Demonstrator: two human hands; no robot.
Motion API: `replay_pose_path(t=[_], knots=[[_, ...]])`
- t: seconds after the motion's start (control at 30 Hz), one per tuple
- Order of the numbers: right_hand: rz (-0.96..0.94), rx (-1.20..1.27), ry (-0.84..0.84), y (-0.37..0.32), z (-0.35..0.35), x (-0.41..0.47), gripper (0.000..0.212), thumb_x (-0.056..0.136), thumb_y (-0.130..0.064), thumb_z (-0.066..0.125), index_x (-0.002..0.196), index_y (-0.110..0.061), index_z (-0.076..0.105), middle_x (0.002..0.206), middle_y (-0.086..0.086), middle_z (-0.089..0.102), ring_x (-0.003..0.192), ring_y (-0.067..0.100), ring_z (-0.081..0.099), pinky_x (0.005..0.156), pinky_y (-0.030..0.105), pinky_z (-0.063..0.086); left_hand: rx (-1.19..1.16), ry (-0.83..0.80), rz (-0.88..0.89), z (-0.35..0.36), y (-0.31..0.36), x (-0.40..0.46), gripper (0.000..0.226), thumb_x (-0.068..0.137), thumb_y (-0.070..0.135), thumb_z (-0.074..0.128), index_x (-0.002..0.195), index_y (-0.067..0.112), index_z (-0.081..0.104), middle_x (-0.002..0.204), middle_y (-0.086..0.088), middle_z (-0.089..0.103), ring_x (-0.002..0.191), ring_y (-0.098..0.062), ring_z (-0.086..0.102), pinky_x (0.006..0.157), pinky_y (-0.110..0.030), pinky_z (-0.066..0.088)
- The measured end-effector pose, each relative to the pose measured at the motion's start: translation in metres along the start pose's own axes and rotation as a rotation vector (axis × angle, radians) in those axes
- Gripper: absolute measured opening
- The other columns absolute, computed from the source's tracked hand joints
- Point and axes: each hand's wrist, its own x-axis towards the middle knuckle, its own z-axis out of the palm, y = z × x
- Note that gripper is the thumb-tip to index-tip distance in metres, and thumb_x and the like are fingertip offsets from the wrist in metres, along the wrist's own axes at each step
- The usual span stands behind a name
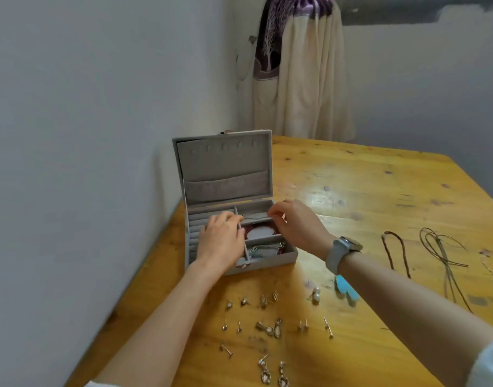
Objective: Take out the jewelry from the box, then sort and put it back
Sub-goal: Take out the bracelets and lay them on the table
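The grey velvet jewelry box (291,254) stands open near the table's left edge, its lid upright. Both hands hover over its right-hand compartments. My left hand (220,237) and my right hand (297,223) each pinch one end of a thin silver chain (255,218), stretched low over the rear compartment. A red bead bracelet (270,227) lies in the middle compartment. Silver pieces and some red beads (267,250) fill the front one. Several small earrings (267,328) are spread in rows on the table in front of the box.
Right of the box lie a brown bead necklace (396,252), a looped cord necklace (442,254), a turquoise piece (347,290) and pearl earrings (315,294). The wooden table (365,191) meets a wall on the left. Clothes (298,71) hang behind it.
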Motion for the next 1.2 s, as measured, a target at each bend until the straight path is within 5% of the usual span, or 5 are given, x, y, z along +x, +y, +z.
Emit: replay_pose_path(t=[0.33, 0.87, 1.0, 1.13, 1.2], knots=[[-0.052, -0.372, -0.166, 0.014, 0.028, 0.073, 0.026, 0.09, -0.017, 0.047, 0.107, -0.022, 0.065, 0.114, 0.007, 0.055, 0.11, 0.028, 0.043, 0.083, 0.035, 0.036, 0.084, 0.009, -0.071, 0.027, -0.023, 0.027, 0.043, 0.096, 0.039, 0.033, 0.138, 0.027, 0.035, 0.147, 0.004, 0.031, 0.137, -0.017, 0.018, 0.111, -0.041, 0.011], [-0.128, -0.508, -0.195, 0.019, 0.041, 0.079, 0.025, 0.089, -0.018, 0.042, 0.103, -0.01, 0.062, 0.11, 0.011, 0.055, 0.106, 0.028, 0.047, 0.086, 0.037, 0.031, 0.084, 0.028, -0.073, 0.028, -0.023, 0.025, 0.044, 0.096, 0.039, 0.032, 0.139, 0.028, 0.032, 0.147, 0.004, 0.03, 0.137, -0.016, 0.017, 0.114, -0.041, 0.011], [-0.047, -0.158, -0.192, 0.02, 0.03, 0.077, 0.018, 0.087, -0.015, 0.048, 0.09, -0.007, 0.064, 0.099, 0.011, 0.055, 0.095, 0.025, 0.051, 0.082, 0.034, 0.037, 0.084, 0.018, -0.061, 0.027, -0.024, 0.025, 0.044, 0.097, 0.039, 0.03, 0.14, 0.027, 0.031, 0.148, 0.004, 0.028, 0.138, -0.016, 0.015, 0.114, -0.04, 0.009], [0.112, 0.398, -0.065, 0.015, -0.005, 0.069, 0.017, 0.089, -0.01, 0.049, 0.083, 0.0, 0.06, 0.078, 0.008, 0.057, 0.074, 0.017, 0.05, 0.056, 0.015, 0.038, 0.079, 0.013, -0.061, 0.028, -0.025, 0.025, 0.045, 0.097, 0.039, 0.03, 0.14, 0.027, 0.03, 0.149, 0.004, 0.027, 0.138, -0.016, 0.015, 0.114, -0.04, 0.009], [0.152, 0.547, 0.03, 0.018, -0.022, 0.06, 0.014, 0.089, -0.01, 0.05, 0.084, -0.001, 0.06, 0.078, 0.012, 0.061, 0.074, 0.016, 0.054, 0.062, 0.016, 0.041, 0.068, 0.013, -0.065, 0.029, -0.025, 0.025, 0.044, 0.097, 0.038, 0.03, 0.14, 0.027, 0.03, 0.149, 0.004, 0.027, 0.138, -0.016, 0.014, 0.114, -0.04, 0.008]])
